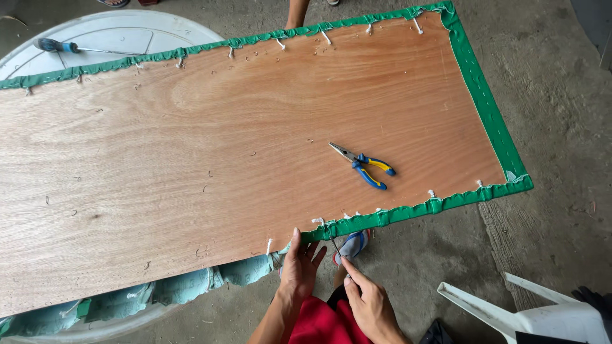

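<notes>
Down at the near edge of the plywood board (210, 159), the left hand (298, 271) grips the green fabric edging (408, 212) where it wraps over that edge, thumb on top and fingers curled beneath. Just beside it, the right hand (368, 304) holds its fingers pinched together on a thin dark tool (335, 245), too slim to make out, whose tip points up at the fabric right by the left thumb. Short white staple-like tufts stand along the near edge on either side of the hands.

Further in, a pair of long-nose pliers (363, 167) with blue and yellow handles lies flat on the bare wood, toward the board's right end and well apart from both hands. The green edging runs on around the right end and along the far edge.

Beyond the far left corner, a blue-handled screwdriver (64, 46) rests on a white round table (115, 35). A white plastic chair (529, 312) stands on the concrete floor (561, 95) to the right of the person, whose red shorts (322, 325) show below the hands.
</notes>
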